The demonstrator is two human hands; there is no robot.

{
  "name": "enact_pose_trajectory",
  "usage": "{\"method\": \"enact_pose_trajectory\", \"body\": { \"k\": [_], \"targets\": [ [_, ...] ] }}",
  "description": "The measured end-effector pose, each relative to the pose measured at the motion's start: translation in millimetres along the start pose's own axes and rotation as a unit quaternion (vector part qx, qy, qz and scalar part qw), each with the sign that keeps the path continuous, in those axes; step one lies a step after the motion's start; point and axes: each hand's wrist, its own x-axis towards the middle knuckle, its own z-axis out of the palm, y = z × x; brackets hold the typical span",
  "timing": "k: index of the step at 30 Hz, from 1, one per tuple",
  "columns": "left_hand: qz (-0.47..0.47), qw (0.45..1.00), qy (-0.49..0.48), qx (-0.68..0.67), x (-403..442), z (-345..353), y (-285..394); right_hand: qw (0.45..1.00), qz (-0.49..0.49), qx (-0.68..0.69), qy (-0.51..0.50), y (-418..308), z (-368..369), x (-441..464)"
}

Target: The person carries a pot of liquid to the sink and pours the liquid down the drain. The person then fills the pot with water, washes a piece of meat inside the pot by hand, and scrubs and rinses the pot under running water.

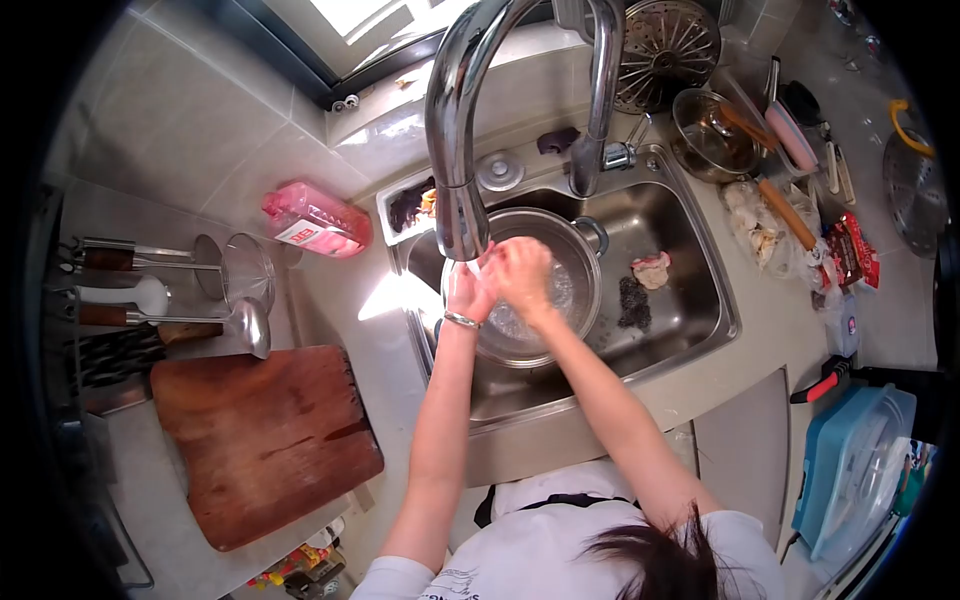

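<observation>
My left hand (470,291), with a bracelet at its wrist, is under the spout of the chrome faucet (460,200). Against it, just to the right, is my right hand (522,272), its fingers curled and slightly blurred. Both hands are over a round metal pot (588,318) that holds water and stands in the left part of the steel sink (690,290). How the fingers of my left hand lie is hard to make out under the spout. No object shows in my right hand.
A pink bottle (318,220) stands left of the sink. Further left are a wooden cutting board (265,440) and hanging utensils. A scrap (652,270) and a dark scrubber (633,303) lie in the sink. Metal bowl (715,135), bags and a blue container (850,470) are on the right.
</observation>
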Motion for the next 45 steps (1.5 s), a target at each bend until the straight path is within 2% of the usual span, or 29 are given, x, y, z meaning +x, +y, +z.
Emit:
{"method": "enact_pose_trajectory", "body": {
  "k": [1,2,3,4,5,7,10,13,14,17,18,21,24,25,26,27,29,31,32,33,34,35,37,39,40,41,42,43,45],
  "targets": [
    [0.051,0.977,0.097,0.184,-3.2,-4.6,1.4,0.999,0.004,-0.001,0.034,16.4,-9.7,-2.4],
    [0.100,0.908,0.189,0.360,-8.5,-12.9,1.5,0.999,0.026,-0.031,0.033,31.9,-29.7,-2.9],
    [0.145,0.798,0.272,0.518,-15.0,-19.6,1.3,0.992,0.073,-0.096,0.022,45.7,-47.9,-4.8],
    [0.166,0.731,0.295,0.592,-28.5,-25.1,-1.5,0.984,0.104,-0.142,0.008,68.6,-54.3,-10.8],
    [0.200,0.565,0.331,0.729,-46.7,-26.2,-7.5,0.975,0.150,-0.163,-0.016,86.9,-63.7,-15.9],
    [0.206,0.407,0.363,0.812,-70.8,-42.2,-24.2,0.969,0.193,-0.152,-0.040,113.7,-71.9,-30.4],
    [0.173,0.304,0.398,0.848,-76.0,-86.1,-44.5,0.865,0.388,-0.064,-0.310,116.3,-81.8,-33.0],
    [0.042,0.303,0.425,0.852,-66.3,-45.4,-37.8,0.854,0.416,0.024,-0.313,129.3,-66.5,-43.5],
    [0.039,0.263,0.441,0.857,-61.8,-38.1,-33.0,0.866,0.394,0.003,-0.309,141.3,-57.8,-49.4],
    [-0.088,0.385,0.433,0.810,-45.4,-58.2,-10.8,0.887,0.353,-0.034,-0.298,169.0,-56.7,-61.0],
    [-0.033,0.352,0.405,0.843,-46.9,-70.4,-13.6,0.886,0.357,-0.028,-0.296,164.8,-72.5,-61.0],
    [0.019,0.469,0.283,0.836,-68.2,-54.7,-23.3,0.894,0.369,0.050,-0.247,184.8,-94.6,-85.4],
    [0.076,0.602,0.262,0.750,-92.8,-45.4,-19.8,0.879,0.381,0.182,-0.221,192.1,-95.3,-96.0],
    [0.079,0.642,0.260,0.717,-101.1,-41.9,-17.4,0.871,0.396,0.172,-0.234,198.6,-81.8,-100.9],
    [0.027,0.626,0.298,0.721,-110.0,16.4,-10.0,0.892,0.370,0.133,-0.221,184.6,-81.7,-96.2],
    [0.081,0.662,0.279,0.691,-113.6,13.1,-6.8,0.912,0.343,0.095,-0.206,162.7,-78.5,-88.3],
    [0.051,0.712,0.325,0.620,-123.9,56.7,-2.0,0.931,0.326,0.031,-0.164,131.7,-64.1,-90.6],
    [0.076,0.699,0.331,0.629,-131.5,75.3,-3.3,0.982,0.163,-0.018,-0.088,82.8,-69.9,-85.9],
    [0.089,0.693,0.333,0.633,-133.3,80.0,-5.4,0.986,0.064,-0.090,-0.121,58.0,-76.5,-85.5],
    [0.112,0.676,0.337,0.646,-135.7,82.4,-8.2,0.972,0.015,-0.067,-0.227,44.3,-71.3,-94.8],
    [0.135,0.658,0.340,0.658,-137.8,84.2,-11.4,0.943,-0.028,-0.031,-0.331,30.7,-66.0,-104.1],
    [0.160,0.640,0.340,0.670,-138.3,85.3,-13.4,0.865,-0.023,0.100,-0.490,26.4,-52.4,-113.3],
    [0.195,0.619,0.332,0.685,-139.6,85.9,-18.2,0.744,-0.011,0.242,-0.622,14.4,-46.2,-114.3],
    [0.189,0.588,0.348,0.705,-145.2,92.7,-22.7,0.721,-0.156,0.173,-0.653,47.7,-5.8,-105.0],
    [0.206,0.562,0.348,0.722,-147.9,88.2,-22.3,0.784,-0.276,0.017,-0.556,58.6,-15.2,-81.6],
    [0.215,0.572,0.344,0.714,-148.2,86.3,-22.3,0.820,-0.286,-0.089,-0.487,87.8,8.9,-70.4],
    [0.222,0.582,0.340,0.705,-148.7,84.4,-24.4,0.796,-0.376,-0.166,-0.445,102.9,17.1,-45.7],
    [0.229,0.593,0.338,0.694,-148.7,82.6,-26.9,0.832,-0.394,-0.233,-0.312,119.7,38.3,-38.5],
    [0.225,0.583,0.377,0.683,-148.1,88.5,-31.4,0.871,-0.362,-0.236,-0.234,109.8,34.9,-40.8]
  ]
}}
